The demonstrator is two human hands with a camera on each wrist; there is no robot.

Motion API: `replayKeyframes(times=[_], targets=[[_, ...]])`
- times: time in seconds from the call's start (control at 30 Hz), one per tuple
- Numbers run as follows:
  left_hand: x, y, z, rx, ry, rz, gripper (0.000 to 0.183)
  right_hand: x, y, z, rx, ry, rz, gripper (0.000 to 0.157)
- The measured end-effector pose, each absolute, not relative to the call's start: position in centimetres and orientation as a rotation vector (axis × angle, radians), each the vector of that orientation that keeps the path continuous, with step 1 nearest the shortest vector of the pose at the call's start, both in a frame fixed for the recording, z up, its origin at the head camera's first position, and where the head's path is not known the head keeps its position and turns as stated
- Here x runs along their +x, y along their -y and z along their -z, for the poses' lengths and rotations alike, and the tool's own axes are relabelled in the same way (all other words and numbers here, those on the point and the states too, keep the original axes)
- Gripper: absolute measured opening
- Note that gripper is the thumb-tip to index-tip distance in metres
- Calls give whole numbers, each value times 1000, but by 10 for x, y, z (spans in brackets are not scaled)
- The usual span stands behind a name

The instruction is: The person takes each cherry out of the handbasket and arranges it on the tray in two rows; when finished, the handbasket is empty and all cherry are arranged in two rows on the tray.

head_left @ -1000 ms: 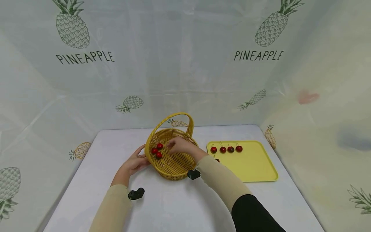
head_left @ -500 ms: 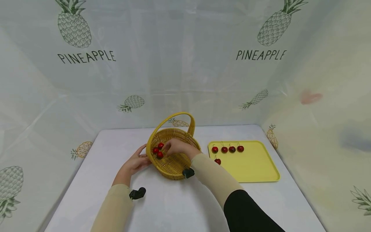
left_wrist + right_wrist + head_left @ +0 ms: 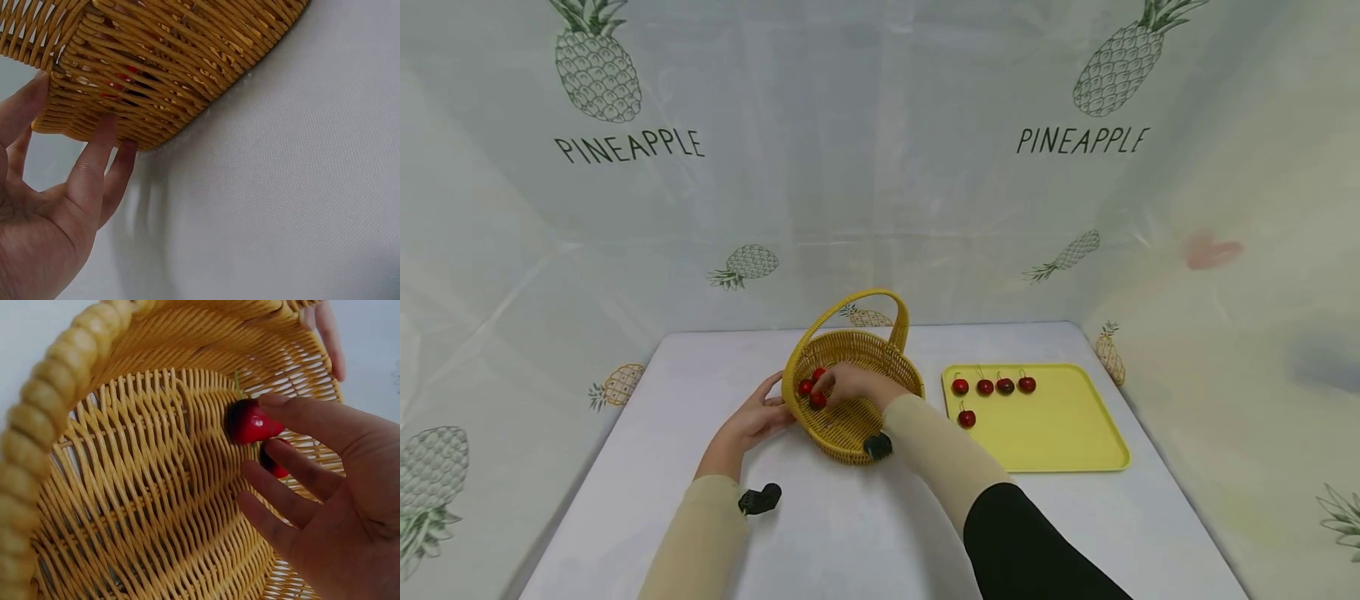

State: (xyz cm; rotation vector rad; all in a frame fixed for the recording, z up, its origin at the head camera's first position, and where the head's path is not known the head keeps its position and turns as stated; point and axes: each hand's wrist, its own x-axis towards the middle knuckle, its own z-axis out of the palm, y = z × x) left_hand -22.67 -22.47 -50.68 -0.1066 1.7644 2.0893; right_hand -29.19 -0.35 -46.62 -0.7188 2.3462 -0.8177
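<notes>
Leftward and slightly nearer since the earlier frame, the right hand (image 3: 853,385) has slid to the three cherries (image 3: 806,387) at the left inside the wicker basket (image 3: 850,433). Thumb and forefinger sit narrowly parted at one cherry (image 3: 244,423); I cannot tell whether they pinch it yet. Its left counterpart, the left hand (image 3: 756,421), rests spread fingers on the basket's outer left wall. An off-centre squeeze could send the smooth fruit rolling; its stem might catch in the weave; lighter left-hand support could let the basket shift.
</notes>
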Motion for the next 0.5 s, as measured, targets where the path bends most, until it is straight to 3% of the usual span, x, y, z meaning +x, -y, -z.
replayKeyframes(times=[0.5], targets=[[-226,223,505,-126,-1774,-2090,83,-296,12,479,-688,-2346,672,46]])
